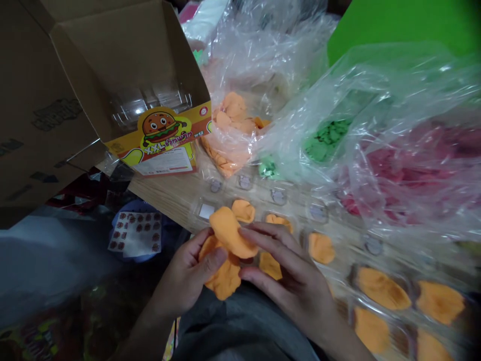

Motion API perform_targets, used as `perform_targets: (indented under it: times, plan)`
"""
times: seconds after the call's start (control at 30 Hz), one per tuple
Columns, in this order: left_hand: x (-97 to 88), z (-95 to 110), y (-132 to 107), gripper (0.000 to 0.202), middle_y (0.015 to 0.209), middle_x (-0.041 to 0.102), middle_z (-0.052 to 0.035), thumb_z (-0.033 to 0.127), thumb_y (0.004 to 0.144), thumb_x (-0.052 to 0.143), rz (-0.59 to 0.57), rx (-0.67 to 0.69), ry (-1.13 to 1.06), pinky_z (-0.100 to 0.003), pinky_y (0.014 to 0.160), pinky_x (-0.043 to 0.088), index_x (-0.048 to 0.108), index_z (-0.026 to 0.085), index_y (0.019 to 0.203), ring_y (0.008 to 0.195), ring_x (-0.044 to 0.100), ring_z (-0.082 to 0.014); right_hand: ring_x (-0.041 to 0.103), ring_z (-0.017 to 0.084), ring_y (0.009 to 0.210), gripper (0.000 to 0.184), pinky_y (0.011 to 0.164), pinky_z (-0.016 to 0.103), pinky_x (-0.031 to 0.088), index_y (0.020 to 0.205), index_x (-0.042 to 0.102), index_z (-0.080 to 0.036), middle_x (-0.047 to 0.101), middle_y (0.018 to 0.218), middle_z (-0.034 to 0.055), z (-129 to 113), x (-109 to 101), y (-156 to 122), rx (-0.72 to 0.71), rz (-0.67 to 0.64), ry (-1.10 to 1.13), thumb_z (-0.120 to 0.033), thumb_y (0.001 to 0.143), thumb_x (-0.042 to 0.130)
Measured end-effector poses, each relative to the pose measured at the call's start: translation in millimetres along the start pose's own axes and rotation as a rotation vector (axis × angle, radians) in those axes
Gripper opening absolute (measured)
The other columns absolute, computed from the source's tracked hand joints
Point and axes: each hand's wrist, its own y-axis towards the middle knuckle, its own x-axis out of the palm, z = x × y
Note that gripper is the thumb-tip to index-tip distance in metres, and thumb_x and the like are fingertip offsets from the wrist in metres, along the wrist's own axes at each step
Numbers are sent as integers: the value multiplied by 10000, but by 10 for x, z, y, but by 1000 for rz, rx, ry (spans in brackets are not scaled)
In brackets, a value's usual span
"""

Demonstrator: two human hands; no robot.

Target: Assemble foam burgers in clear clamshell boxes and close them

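Clamping orange dough (222,225) firmly between thumb and fingers of the left hand (184,276), right at the tabletop's (161,193) near edge! Touching its upper fold with fingertips of the right hand (295,265); cannot tell whether clamped there. Spotting trays (387,315) towards the right, a box (128,154) at the left edge.

Slants the left forearm (148,321) up from the lower left, the right forearm (336,328) from the lower right — pinches with the left hand (190,276), with its thumb (215,262) across the front; curves the right hand (295,271) opposite, back upward, with fingers (267,242) extended leftward above a lower, spread right thumb (261,282).
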Motion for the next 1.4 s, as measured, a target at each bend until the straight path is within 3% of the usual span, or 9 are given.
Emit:
perform_targets:
  times: [0.2,0.37,0.47,0.67,0.87,1.03,1.2,1.3,1.4]
  plan:
    - [-12,145,-52,360,1006,710,-93,165,693,716,-118,-142,-215,-351,755,564,647,204,1044,889,682,-242,673,196,770,207,665,312,557,874,664,-229,709,854,37,-1,34,79,580,86,693,-395,848,544]
    - [-375,216,121,150,898,728,-71,279,763,664,205,121,-112,-308,673,582,663,172,868,781,694,-218,657,159,661,244,532,243,516,828,620,-191,698,807,43,105,114,244,674,43,749,-425,826,552]
    - [-712,191,256,179,840,728,-43,280,711,718,380,253,-26,-286,709,574,664,170,841,799,690,-212,639,145,636,265,558,238,510,830,608,-173,676,717,20,332,343,384,557,-12,377,-414,866,504]
    - [-995,121,385,215,860,727,-72,226,731,681,455,176,-164,-319,795,553,647,134,922,898,676,-232,632,207,991,230,883,365,504,1004,660,-166,691,1059,97,795,842,472,-204,-285,-420,-154,902,455]
    - [-803,235,466,322,1042,687,-142,173,856,461,440,62,-381,-388,945,490,567,50,1134,1022,631,-236,591,292,1068,279,965,513,434,1040,670,-136,654,1122,157,855,862,398,-341,-357,-512,-304,878,517]
    - [-471,325,432,212,1038,693,-128,179,862,491,308,96,-401,-424,991,447,631,88,992,1075,605,-255,571,323,1088,350,1006,588,349,1025,672,-122,664,1083,166,786,744,433,-272,-375,-516,-365,900,453]
    - [-117,347,362,264,1097,682,-72,300,787,646,101,157,-363,-389,1005,431,661,177,1020,1178,532,-259,650,224,953,409,820,392,539,1098,619,-227,684,1038,90,352,422,406,248,-161,268,-432,945,300]
    - [94,342,368,380,1197,636,-56,383,767,665,42,202,-207,-383,1013,424,630,239,1117,1216,495,-263,675,174,756,342,649,276,557,1064,614,-260,702,902,42,69,221,379,418,-45,714,-503,854,498]
    - [286,295,389,417,1284,575,-46,435,787,624,18,179,29,-394,1059,374,605,258,1164,1261,442,-265,632,127,728,241,674,220,511,885,650,-234,671,790,2,-86,35,343,515,77,773,-425,741,684]
